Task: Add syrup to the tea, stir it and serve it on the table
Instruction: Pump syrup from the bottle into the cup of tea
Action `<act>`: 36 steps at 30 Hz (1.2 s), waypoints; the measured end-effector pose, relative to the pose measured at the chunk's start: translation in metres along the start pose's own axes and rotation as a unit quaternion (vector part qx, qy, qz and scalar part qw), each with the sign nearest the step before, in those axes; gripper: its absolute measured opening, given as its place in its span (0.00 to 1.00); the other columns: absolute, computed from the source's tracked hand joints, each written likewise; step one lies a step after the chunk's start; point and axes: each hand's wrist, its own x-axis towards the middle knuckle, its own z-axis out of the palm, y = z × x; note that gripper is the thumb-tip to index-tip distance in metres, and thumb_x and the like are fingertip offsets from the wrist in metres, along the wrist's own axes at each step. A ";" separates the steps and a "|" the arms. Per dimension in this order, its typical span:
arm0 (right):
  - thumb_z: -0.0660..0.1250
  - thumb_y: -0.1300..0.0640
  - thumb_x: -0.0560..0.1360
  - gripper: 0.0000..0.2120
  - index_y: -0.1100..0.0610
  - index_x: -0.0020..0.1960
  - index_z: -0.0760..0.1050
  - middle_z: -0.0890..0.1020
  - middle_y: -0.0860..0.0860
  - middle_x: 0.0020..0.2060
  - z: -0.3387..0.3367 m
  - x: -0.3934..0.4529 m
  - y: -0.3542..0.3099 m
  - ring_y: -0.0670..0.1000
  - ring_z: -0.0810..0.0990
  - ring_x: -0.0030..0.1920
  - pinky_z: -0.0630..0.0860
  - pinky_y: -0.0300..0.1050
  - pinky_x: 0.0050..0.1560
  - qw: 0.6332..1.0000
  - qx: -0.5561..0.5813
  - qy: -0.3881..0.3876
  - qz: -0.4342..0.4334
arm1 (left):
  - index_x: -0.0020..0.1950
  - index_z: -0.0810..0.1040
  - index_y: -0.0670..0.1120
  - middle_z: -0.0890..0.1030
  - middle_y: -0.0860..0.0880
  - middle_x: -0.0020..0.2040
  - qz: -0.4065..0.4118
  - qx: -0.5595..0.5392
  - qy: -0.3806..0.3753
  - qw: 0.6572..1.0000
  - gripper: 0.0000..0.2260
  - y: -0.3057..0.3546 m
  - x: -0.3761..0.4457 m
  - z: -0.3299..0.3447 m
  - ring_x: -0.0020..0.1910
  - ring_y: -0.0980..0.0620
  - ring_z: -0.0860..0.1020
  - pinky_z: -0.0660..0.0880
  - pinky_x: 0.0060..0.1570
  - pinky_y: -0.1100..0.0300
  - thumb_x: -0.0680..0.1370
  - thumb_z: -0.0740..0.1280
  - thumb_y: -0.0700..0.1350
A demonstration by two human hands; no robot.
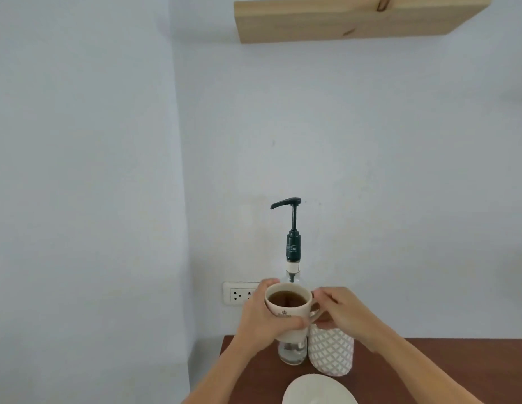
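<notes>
**Operator:** Tea (287, 298) was dark and near the rim of the cup (286, 314), which I held in the air in front of the syrup bottle (292, 349), above the table (399, 363). My left hand (261, 317) was wrapped round the cup's body, fingers (294, 324) clamped on it. My right hand (345, 312) was at the handle, fingers closed on it as far as I could see.

**Colleague:** Which step was that?

**Operator:** The syrup one, by my judgement, and only the start of it. The pump (292, 225) stood fully up, its spout (278, 204) pointing left and well above the cup. No stirrer was in sight, and the saucer (319, 389) at the near edge sat bare.

**Colleague:** What did the next move call for?

**Operator:** Bringing the cup's mouth under the spout tip, level, since the tea was high enough to slop. One hand then had to free itself to press the pump head down. The patterned jar (331, 352) stood just beside the bottle, so I reckoned there was little room on that side.
</notes>
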 end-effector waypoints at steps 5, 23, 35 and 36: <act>0.56 0.50 0.83 0.11 0.49 0.52 0.77 0.85 0.54 0.50 -0.012 0.046 -0.065 0.55 0.85 0.49 0.80 0.57 0.59 0.988 -0.017 0.140 -0.070 | 0.59 0.75 0.56 0.84 0.57 0.50 -0.006 0.000 0.043 0.999 0.38 0.042 0.036 -0.029 0.48 0.59 0.82 0.77 0.42 0.66 0.50 0.80 0.58; 0.66 0.49 0.73 0.13 0.59 0.40 0.74 0.87 0.55 0.31 0.002 0.144 -0.124 0.56 0.82 0.33 0.78 0.50 0.41 0.963 0.190 0.191 -0.021 | 0.56 0.73 0.57 0.81 0.54 0.51 -0.050 -0.034 0.050 0.997 0.37 0.076 0.101 -0.053 0.46 0.56 0.80 0.76 0.39 0.62 0.49 0.80 0.56; 0.60 0.49 0.72 0.13 0.56 0.39 0.78 0.88 0.53 0.30 0.006 0.152 -0.117 0.55 0.83 0.33 0.80 0.50 0.39 0.965 0.168 0.195 -0.047 | 0.59 0.74 0.54 0.82 0.52 0.53 -0.056 -0.035 0.044 0.997 0.41 0.075 0.110 -0.054 0.48 0.52 0.80 0.76 0.40 0.58 0.47 0.80 0.57; 0.59 0.49 0.72 0.14 0.56 0.39 0.79 0.88 0.53 0.30 0.006 0.152 -0.117 0.55 0.83 0.33 0.80 0.50 0.39 0.965 0.169 0.194 -0.047 | 0.59 0.74 0.54 0.81 0.52 0.53 -0.055 -0.035 0.043 0.997 0.41 0.076 0.110 -0.054 0.48 0.53 0.80 0.76 0.39 0.58 0.47 0.80 0.57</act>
